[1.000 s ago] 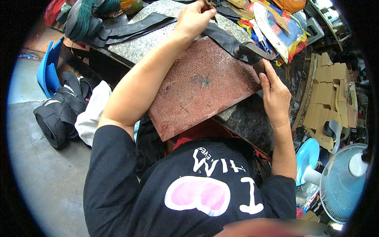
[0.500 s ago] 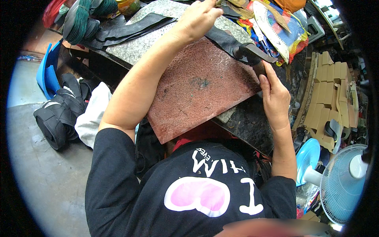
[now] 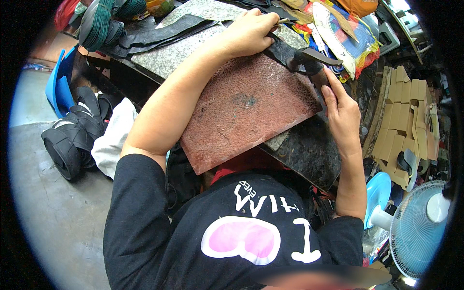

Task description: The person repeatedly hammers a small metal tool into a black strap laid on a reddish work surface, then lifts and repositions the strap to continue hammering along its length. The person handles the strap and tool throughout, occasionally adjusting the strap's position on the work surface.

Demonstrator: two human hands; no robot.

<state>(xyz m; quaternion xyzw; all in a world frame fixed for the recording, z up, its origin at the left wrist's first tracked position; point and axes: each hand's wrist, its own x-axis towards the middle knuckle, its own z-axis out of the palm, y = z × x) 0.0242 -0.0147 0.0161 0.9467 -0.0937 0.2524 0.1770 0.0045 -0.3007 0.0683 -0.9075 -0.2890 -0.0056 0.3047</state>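
My right hand (image 3: 342, 113) is wrapped round the brown handle of a hammer (image 3: 316, 60); its dark head sits over the right end of a black leather strip (image 3: 282, 52). The strip lies across the far edge of a reddish, rough-surfaced board (image 3: 246, 111). At that far edge my left hand (image 3: 253, 34) is closed, its fingers bent over the strip. A thin pale stick-like piece (image 3: 285, 21) pokes out beyond its fingertips; its kind is not clear. The left fingers are partly hidden by the back of the hand.
A speckled stone slab (image 3: 181, 53) lies under the board on the dark bench. More black strips (image 3: 169, 35) and green cord coils (image 3: 99, 24) are at far left. A curved ruler (image 3: 333, 38) lies at far right. Cardboard pieces (image 3: 401, 121) and a fan (image 3: 418, 232) stand right.
My left hand has moved nearer and slightly right, down to the strip at the board's far edge. The hammer and my right hand have shifted slightly right and nearer.
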